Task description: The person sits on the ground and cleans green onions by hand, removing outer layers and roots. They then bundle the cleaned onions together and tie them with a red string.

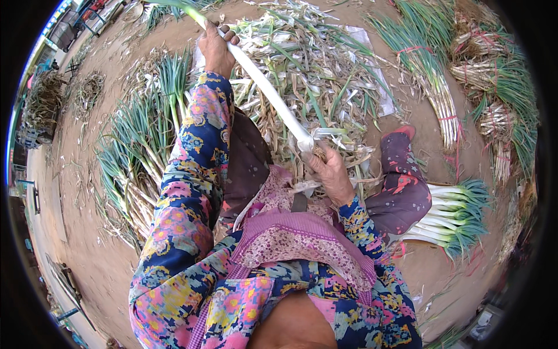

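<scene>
A long green onion point(266, 89) with a thick white stalk lies slantwise before me, its green top running up past the picture's upper edge. My left hand point(218, 48) is closed around the stalk near where it turns green. My right hand point(330, 170) grips its root end, where brown roots show between the fingers. Beneath the stalk spreads a heap of peeled onion leaves and husks point(301, 65). Unpeeled green onions point(144, 152) lie to my left. Peeled white ones point(449, 213) are laid side by side by my right knee.
A bundle of green onions point(436, 91) tied with pink string lies at the upper right. More tied bundles point(501, 87) are stacked beyond it. My bent legs flank the husk heap, which partly covers a white sheet point(379, 83). A cart loaded with dry stalks point(43, 104) stands far left.
</scene>
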### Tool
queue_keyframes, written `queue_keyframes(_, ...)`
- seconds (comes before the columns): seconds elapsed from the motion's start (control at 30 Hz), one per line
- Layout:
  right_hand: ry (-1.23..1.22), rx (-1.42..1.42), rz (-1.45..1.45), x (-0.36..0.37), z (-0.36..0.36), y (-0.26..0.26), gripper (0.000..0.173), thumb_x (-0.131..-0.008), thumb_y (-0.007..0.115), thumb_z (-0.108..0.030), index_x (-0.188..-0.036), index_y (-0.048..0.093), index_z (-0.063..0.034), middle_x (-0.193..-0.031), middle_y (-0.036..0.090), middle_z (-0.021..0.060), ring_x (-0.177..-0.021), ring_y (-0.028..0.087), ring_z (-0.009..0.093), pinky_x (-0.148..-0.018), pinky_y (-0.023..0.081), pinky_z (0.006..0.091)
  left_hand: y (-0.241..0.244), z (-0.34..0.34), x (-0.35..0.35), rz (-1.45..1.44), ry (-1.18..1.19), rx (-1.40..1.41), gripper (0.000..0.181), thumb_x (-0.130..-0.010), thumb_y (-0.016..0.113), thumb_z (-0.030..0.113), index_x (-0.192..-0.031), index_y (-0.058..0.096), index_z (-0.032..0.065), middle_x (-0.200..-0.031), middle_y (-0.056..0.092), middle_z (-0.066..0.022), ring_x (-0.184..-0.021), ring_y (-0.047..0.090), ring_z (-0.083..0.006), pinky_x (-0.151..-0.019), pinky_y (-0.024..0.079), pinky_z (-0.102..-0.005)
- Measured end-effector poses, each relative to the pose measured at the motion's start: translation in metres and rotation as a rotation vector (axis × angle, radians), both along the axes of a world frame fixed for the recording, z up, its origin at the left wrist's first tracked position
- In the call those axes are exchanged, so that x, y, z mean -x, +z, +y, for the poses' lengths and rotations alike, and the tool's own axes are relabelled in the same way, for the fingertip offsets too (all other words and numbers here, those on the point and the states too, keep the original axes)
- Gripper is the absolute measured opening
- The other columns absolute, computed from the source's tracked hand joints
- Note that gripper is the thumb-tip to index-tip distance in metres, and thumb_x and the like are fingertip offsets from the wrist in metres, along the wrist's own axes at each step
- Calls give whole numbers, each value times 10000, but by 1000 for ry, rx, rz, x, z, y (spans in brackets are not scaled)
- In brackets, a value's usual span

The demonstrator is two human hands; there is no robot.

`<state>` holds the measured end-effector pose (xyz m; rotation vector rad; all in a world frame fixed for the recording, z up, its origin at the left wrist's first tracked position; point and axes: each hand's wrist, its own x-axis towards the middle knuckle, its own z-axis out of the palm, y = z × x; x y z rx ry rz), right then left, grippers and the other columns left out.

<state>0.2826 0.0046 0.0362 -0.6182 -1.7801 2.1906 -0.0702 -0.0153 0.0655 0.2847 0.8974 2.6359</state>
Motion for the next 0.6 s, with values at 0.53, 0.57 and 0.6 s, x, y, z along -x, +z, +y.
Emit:
queue_keyframes(0.53, 66, -766, -378, -87, 6, -18, 314, -916, 592, -314, -1012, 615, -16, -705, 605, 110, -591, 577, 244, -550, 431, 342, -34, 7, 22, 5, 176, 262, 221, -953, 560, 223, -1007, 408, 73, -674, 451, -44, -459, 430, -126, -378, 400, -285)
queue_keyframes(0.57, 20, -1080, -390, -80, 16, -20, 315, -890, 619, -316, -1011, 622, -26, -761, 623, 133, -654, 601, 287, -588, 450, 370, -32, 9, 16, 27, 193, 306, 217, -948, 568, 209, -1015, 414, 71, -675, 452, -41, -456, 434, -123, -375, 405, -281)
queue_keyframes(0.6, -17, -1383, -392, -71, 22, -21, 319, -864, 647, -318, -1010, 629, -35, -816, 641, 156, -717, 625, 330, -625, 470, 397, -37, 7, 15, 1, 148, 286, 272, -934, 587, 164, -1135, 435, 63, -687, 464, -39, -474, 452, -118, -380, 415, -270)
